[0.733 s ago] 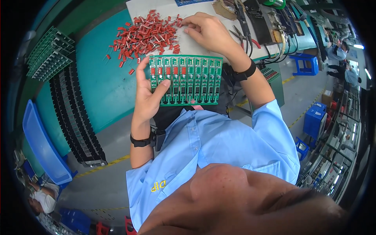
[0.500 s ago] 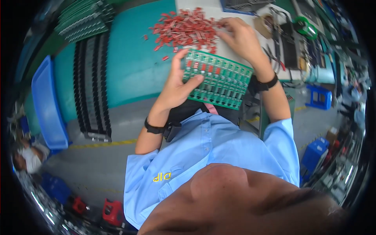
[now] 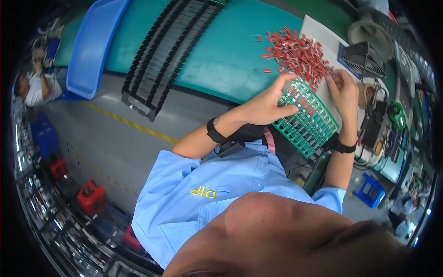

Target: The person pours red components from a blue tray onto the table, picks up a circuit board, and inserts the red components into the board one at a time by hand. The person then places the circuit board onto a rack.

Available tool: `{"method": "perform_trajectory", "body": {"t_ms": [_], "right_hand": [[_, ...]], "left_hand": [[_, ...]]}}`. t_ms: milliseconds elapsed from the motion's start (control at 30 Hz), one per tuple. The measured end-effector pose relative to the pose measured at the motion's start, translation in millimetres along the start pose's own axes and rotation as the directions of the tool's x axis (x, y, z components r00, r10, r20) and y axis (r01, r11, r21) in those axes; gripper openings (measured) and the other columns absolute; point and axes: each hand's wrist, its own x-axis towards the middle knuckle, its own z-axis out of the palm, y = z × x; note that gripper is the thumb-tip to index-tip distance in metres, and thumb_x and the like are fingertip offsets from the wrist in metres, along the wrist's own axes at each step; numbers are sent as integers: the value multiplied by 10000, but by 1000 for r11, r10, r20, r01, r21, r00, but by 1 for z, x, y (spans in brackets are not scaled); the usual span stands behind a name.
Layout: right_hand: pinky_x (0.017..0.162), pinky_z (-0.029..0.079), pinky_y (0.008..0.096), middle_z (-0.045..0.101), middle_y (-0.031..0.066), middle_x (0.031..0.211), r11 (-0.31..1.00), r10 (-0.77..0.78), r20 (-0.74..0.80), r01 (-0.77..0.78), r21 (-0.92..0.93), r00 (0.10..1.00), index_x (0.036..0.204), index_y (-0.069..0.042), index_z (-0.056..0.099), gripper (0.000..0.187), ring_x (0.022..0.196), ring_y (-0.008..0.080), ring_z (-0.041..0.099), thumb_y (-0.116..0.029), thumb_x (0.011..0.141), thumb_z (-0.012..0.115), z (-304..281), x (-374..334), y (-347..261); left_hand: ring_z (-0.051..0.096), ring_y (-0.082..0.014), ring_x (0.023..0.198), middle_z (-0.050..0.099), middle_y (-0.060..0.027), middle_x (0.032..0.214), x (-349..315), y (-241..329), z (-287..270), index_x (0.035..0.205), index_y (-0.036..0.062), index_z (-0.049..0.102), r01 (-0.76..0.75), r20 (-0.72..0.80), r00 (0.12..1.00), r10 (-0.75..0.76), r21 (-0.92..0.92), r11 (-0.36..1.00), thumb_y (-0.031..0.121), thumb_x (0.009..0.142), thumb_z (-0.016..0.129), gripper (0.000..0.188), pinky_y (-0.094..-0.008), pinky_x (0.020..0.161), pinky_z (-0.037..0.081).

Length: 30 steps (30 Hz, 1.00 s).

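Observation:
A green circuit board [image 3: 318,127] is held tilted in front of my body by my left hand [image 3: 270,105], its thumb on the upper face and its fingers round the far edge. A few red components [image 3: 305,105] sit in a row on the board near my thumb. Just beyond it lies a heap of loose red components with thin metal leads [image 3: 295,53]. My right hand [image 3: 345,92] is at the heap's right edge, thumb and fingers pinched together. Whether a component is between those fingertips is too small to tell.
Part of the heap rests on a white sheet [image 3: 318,30] on the teal table [image 3: 217,60]. A black slotted rack [image 3: 166,51] and a blue tray [image 3: 94,51] stand to the left. A black fan-like grille [image 3: 364,60], a tape roll [image 3: 367,94] and a green spool [image 3: 397,115] are at right.
The whole view has turned, so the table things appear shifted right and tilted. My left hand still holds the board. My right hand stays by the heap's edge, its fingers now more curled.

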Motion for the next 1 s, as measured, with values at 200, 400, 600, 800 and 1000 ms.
{"method": "perform_trajectory", "body": {"t_ms": [200, 400, 600, 800, 1000], "right_hand": [[625, 476, 266, 621, 36, 752, 995, 2, -20, -4, -95, 1000, 1073, -9, 674, 233, 651, 97, 556, -164, 911, 734, -5, -5, -8], [638, 485, 273, 621, 49, 759, 997, 21, 25, -20, -75, 999, 1056, -4, 677, 211, 662, 110, 569, -159, 919, 720, -8, -5, 5], [640, 495, 284, 647, 53, 756, 992, -81, -35, 77, -97, 996, 1041, -10, 696, 182, 681, 118, 608, -158, 936, 700, -7, -11, 10], [699, 520, 306, 694, 125, 953, 1000, 9, -55, -10, -30, 998, 1014, 7, 703, 181, 769, 186, 663, -141, 912, 720, -17, -22, -2], [777, 539, 320, 707, 148, 1118, 967, 206, -50, -195, 165, 977, 1071, 1, 708, 228, 854, 199, 680, -171, 921, 721, -17, -35, 3]], "left_hand": [[535, -137, 1142, 538, -109, 1247, 0, 4, -1, 1486, -5, 196, 11, 40, 999, -10, -11, 1000, 12, 932, 641, 710, -320, 1007, 445], [538, -140, 1140, 536, -111, 1243, 2, 5, 0, 1489, -3, 184, -6, 22, 1000, 7, -16, 1000, 17, 936, 635, 714, -323, 1003, 446], [507, -138, 1226, 515, -97, 1335, 1, 4, -3, 1514, 18, 165, -9, 47, 999, 10, -8, 1000, 6, 955, 618, 719, -322, 1057, 409], [517, -143, 1176, 522, -111, 1263, -4, 5, -1, 1493, -1, 178, -22, 29, 999, 23, -20, 1000, 18, 943, 628, 711, -325, 1029, 424], [493, -149, 1202, 497, -103, 1306, 1, 3, 3, 1496, 2, 190, -2, 15, 1000, 2, -58, 998, 27, 941, 640, 715, -321, 1040, 412]]}}
